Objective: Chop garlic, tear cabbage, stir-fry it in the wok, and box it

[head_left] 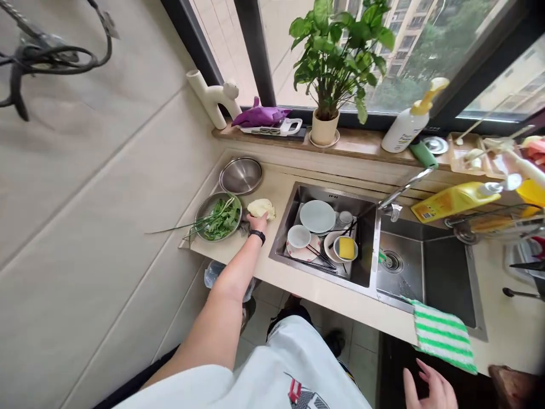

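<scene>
My left hand [258,221] reaches far out over the countertop [238,250] and rests on a pale yellowish lump, probably a cauliflower [261,208]. Its fingers curl over the near side of that lump. A black band sits on the wrist. Just left of it stands a steel bowl of green leaves and long stalks [218,217]. An empty steel bowl [240,175] lies behind that. My right hand [430,388] hangs low at the bottom edge, fingers spread, holding nothing, below a green-striped cloth [445,335].
The left sink basin [298,193] holds plates, bowls, chopsticks and a yellow sponge. The right basin [443,272] has a drain and faucet [398,196]. A potted plant [330,68], soap bottles and a purple cloth line the windowsill. A yellow detergent bottle [453,201] lies at right.
</scene>
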A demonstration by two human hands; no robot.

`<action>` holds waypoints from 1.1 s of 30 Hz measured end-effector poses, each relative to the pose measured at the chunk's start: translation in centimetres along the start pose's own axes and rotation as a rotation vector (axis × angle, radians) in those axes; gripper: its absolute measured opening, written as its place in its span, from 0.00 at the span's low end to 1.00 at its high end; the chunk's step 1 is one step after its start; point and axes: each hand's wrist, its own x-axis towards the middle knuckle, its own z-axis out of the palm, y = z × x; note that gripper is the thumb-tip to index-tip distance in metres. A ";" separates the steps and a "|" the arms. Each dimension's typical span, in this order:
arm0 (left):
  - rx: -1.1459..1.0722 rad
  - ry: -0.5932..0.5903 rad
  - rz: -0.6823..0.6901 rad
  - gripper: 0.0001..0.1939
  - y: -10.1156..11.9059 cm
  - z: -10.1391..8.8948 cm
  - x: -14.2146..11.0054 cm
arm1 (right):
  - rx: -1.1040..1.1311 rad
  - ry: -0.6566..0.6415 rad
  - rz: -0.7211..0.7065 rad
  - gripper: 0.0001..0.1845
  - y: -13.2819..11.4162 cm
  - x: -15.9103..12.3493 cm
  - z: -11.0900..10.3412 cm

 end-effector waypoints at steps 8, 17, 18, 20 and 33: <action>-0.027 -0.322 0.377 0.31 -2.2 -3.4 -3.1 | 0.280 -0.377 -0.583 0.21 -23.2 10.8 9.3; -0.322 -0.960 0.391 0.29 4.6 -4.9 -13.4 | 0.448 -0.431 -0.295 0.31 -33.7 18.6 11.7; -0.377 -0.974 0.308 0.32 5.3 -4.8 -14.3 | 0.445 -0.376 -0.209 0.29 -33.4 18.3 11.0; -0.476 -1.052 0.106 0.35 6.6 -4.6 -16.1 | 0.410 -0.259 -0.119 0.27 -32.8 17.7 9.3; -0.478 -1.543 -0.169 0.30 15.0 -3.7 -25.0 | 0.296 -0.236 -0.395 0.19 -26.8 17.0 -4.9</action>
